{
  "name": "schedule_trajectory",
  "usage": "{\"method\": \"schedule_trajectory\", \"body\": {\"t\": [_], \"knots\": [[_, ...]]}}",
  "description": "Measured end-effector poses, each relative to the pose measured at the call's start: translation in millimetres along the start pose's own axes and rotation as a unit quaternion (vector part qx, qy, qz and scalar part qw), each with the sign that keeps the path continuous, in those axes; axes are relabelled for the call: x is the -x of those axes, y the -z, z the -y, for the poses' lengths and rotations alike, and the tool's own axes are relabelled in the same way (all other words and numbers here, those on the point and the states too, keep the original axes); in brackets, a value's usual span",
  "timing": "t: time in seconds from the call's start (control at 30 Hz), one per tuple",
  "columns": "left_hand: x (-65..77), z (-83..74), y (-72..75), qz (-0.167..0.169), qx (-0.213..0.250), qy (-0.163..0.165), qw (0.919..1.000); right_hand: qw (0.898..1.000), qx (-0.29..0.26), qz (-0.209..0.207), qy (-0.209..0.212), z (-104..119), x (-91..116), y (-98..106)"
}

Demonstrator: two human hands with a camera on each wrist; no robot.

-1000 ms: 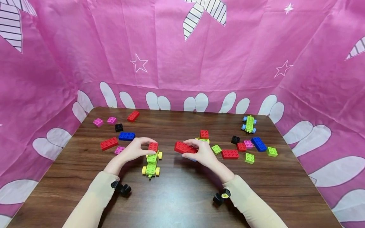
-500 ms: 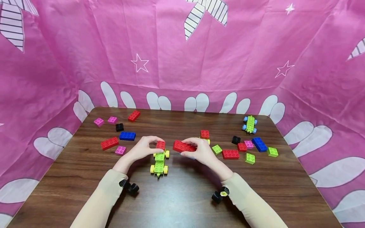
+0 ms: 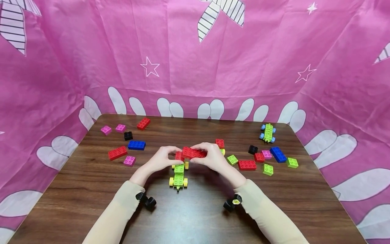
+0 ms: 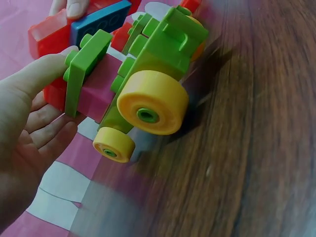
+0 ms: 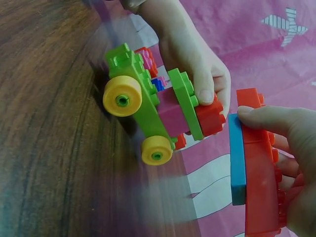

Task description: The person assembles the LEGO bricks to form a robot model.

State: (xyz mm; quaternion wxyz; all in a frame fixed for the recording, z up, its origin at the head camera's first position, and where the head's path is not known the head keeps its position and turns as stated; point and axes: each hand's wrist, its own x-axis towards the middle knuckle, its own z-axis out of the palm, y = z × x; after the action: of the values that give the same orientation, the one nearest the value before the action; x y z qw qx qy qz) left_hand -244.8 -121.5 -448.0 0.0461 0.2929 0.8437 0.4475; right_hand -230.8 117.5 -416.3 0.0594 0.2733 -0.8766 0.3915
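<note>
My left hand (image 3: 163,160) pinches the red brick (image 5: 211,117) on top of a toy car (image 3: 178,181). The car has a green wheeled base, yellow wheels (image 4: 152,102), a pink brick (image 5: 172,110) and a green brick (image 5: 185,101) under the red one. My right hand (image 3: 211,156) grips a block of joined red bricks (image 3: 192,152), with a blue brick (image 5: 237,158) fixed to its underside. In the right wrist view a narrow gap separates this block from the car's red brick. Whether the car's wheels touch the table cannot be told.
Behind my right hand stands another yellow-wheeled build topped by a red brick (image 3: 219,142). Loose red, blue, pink and black bricks lie left, among them a blue brick (image 3: 136,145). More lie right, including a red brick (image 3: 247,165). A blue-wheeled green car base (image 3: 268,133) sits far right.
My left hand has moved right with the toy car. My right hand has shifted slightly left with the red and blue block, so the two builds are now close together.
</note>
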Motion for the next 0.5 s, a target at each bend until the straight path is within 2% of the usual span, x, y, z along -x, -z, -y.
{"method": "schedule_trajectory", "body": {"t": [0.5], "knots": [[-2.7, 2.6, -5.0, 0.011, 0.023, 0.005, 0.9997, 1.000, 0.014, 0.025, 0.005, 5.6, -12.6, -2.9]]}}
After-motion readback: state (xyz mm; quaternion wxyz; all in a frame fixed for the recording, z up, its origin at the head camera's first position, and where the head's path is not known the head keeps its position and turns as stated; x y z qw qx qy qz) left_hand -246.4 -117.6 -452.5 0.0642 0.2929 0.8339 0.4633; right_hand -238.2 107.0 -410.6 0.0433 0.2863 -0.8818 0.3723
